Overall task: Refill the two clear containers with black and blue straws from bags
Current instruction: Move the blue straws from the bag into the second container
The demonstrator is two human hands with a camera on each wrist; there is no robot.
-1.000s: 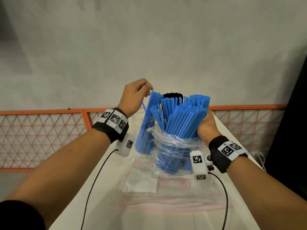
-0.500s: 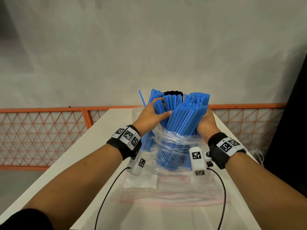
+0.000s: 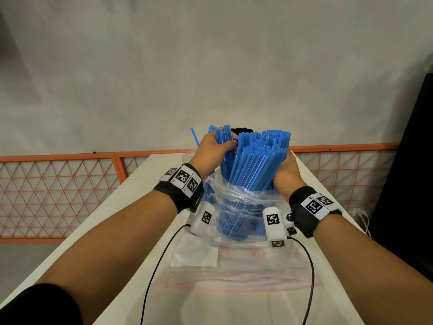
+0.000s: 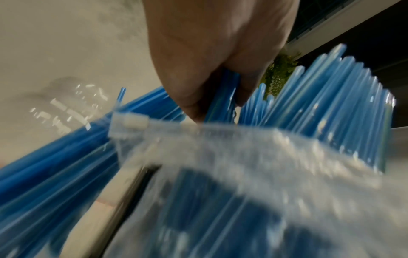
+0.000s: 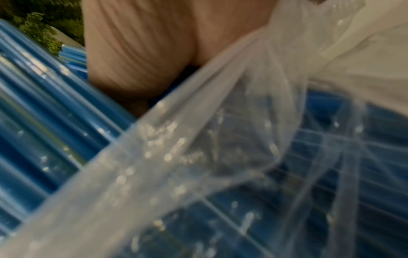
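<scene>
A clear plastic bag (image 3: 236, 195) stands on the white table (image 3: 140, 184), stuffed with upright blue straws (image 3: 255, 160). My right hand (image 3: 284, 170) grips the big bundle of straws just above the bag's mouth. My left hand (image 3: 219, 146) grips a small bunch of blue straws (image 3: 226, 139) at the bundle's left side; the left wrist view shows the bunch (image 4: 223, 97) held between thumb and fingers. Behind my left hand, a clear container (image 3: 189, 158) holds more blue straws. Black straw tips (image 3: 243, 131) show behind the bundle; their container is hidden.
Flat clear zip bags (image 3: 234, 266) with pink seals lie on the table in front of the standing bag. Black wrist cables trail across them. An orange mesh fence (image 3: 58, 184) runs behind the table, and a dark object stands at the right.
My left hand came down from above the left container, reached into the bundle and closed on a small bunch of blue straws, which now stands higher. The right hand has held still.
</scene>
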